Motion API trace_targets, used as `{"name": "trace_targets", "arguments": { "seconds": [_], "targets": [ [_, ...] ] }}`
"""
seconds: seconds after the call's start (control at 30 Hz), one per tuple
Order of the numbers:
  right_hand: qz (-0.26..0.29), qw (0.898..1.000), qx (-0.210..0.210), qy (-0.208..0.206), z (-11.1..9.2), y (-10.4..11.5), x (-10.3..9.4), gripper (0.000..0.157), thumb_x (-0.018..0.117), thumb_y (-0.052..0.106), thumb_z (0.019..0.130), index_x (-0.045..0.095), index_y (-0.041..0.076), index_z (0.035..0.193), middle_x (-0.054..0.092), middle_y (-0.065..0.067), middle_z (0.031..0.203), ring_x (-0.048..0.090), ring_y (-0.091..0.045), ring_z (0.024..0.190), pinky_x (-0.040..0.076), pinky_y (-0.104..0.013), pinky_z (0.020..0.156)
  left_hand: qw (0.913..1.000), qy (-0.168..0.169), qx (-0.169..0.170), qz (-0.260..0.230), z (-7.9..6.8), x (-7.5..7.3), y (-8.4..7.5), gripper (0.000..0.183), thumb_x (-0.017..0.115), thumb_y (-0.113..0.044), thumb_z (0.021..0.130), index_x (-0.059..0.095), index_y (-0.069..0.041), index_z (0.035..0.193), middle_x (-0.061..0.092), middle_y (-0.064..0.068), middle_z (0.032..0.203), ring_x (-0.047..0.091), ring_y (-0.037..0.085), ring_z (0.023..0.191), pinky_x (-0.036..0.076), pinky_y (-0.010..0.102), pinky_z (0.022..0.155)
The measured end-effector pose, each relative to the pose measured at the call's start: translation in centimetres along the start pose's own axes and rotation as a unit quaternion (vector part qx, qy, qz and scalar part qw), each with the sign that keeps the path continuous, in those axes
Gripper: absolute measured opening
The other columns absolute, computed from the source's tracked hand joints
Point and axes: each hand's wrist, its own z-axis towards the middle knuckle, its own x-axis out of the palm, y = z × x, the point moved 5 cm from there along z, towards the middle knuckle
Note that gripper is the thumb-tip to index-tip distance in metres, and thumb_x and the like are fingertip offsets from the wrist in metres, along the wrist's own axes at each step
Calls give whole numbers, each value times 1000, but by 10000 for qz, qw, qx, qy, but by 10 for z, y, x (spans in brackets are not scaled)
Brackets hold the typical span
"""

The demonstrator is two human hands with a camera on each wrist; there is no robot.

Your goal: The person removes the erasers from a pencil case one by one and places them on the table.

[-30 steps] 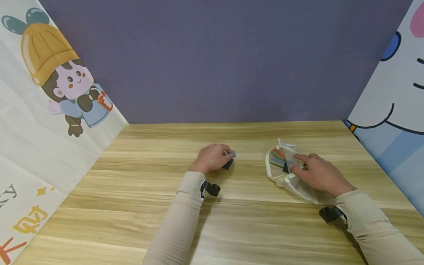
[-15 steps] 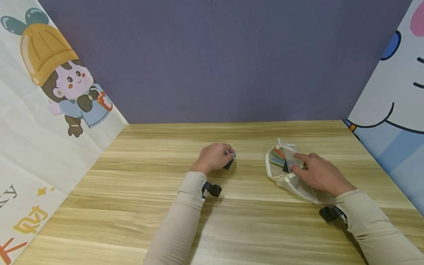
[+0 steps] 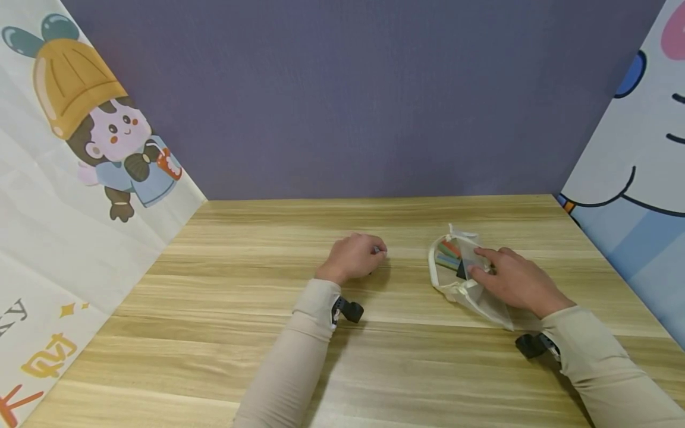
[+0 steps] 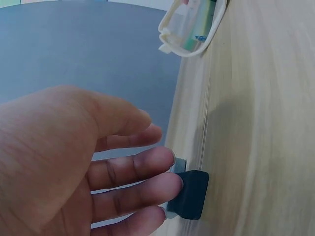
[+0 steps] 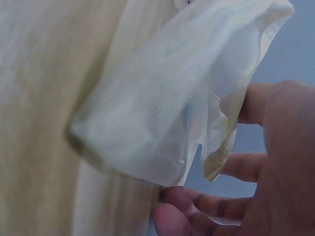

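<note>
My left hand (image 3: 354, 257) is over the middle of the wooden table. In the left wrist view its fingers (image 4: 135, 194) touch a small dark block (image 4: 191, 194), with a grey-blue piece (image 4: 179, 166) partly hidden behind it. The thumb stays off the block, near the index finger. In the head view the hand covers most of both pieces. My right hand (image 3: 516, 278) pinches the edge of a white see-through pouch (image 3: 473, 297), holding its mouth raised toward the left. Inside lie red, green and blue strips (image 3: 448, 260) and a dark piece (image 3: 462, 270).
The wood-grain table (image 3: 214, 333) meets a blue-grey panel (image 3: 374, 101) at its far edge. Printed cartoon sheets stand along the left (image 3: 53, 178) and right (image 3: 637, 178) sides. A small black camera sits at each wrist.
My left hand has shifted slightly to the right, and it now hides the dark block and most of the grey-blue piece in the head view. The right hand and pouch have stayed put.
</note>
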Motion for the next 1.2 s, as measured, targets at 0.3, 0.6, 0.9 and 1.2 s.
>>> {"name": "trace_targets", "arguments": {
  "seconds": [0.3, 0.6, 0.9, 1.2],
  "targets": [
    [8, 10000, -8, -4, 0, -1, 1, 77, 44, 57, 102, 43, -4, 148, 58, -21, 108, 59, -24, 79, 47, -47, 64, 9997, 66, 172, 162, 2, 4, -10, 25, 56, -35, 101, 74, -28, 116, 70, -12, 101, 62, 6, 91, 50, 36, 77],
    [-6, 10000, 21, 11, -1, -1, 1, 76, 45, 57, 102, 43, -4, 148, 58, -20, 108, 60, -24, 80, 48, -47, 65, 9989, 170, 313, 306, 3, 9, -23, 24, 57, -35, 101, 74, -28, 116, 71, -12, 103, 63, 6, 94, 51, 35, 77],
    [29, 10000, 3, -20, -1, 1, 1, 75, 45, 56, 102, 44, -4, 148, 58, -19, 107, 59, -23, 78, 47, -45, 62, 9975, 340, 568, 235, 4, 18, -35, 23, 57, -36, 102, 74, -27, 113, 70, -13, 104, 62, 4, 94, 50, 32, 80],
    [5, 10000, -4, -13, -1, 1, 0, 75, 46, 55, 102, 44, -5, 148, 58, -19, 105, 58, -21, 76, 47, -44, 61, 9942, 457, 939, 237, 7, 26, -47, 20, 58, -34, 101, 75, -27, 108, 71, -15, 100, 63, 3, 91, 49, 28, 80]
  ]
}}
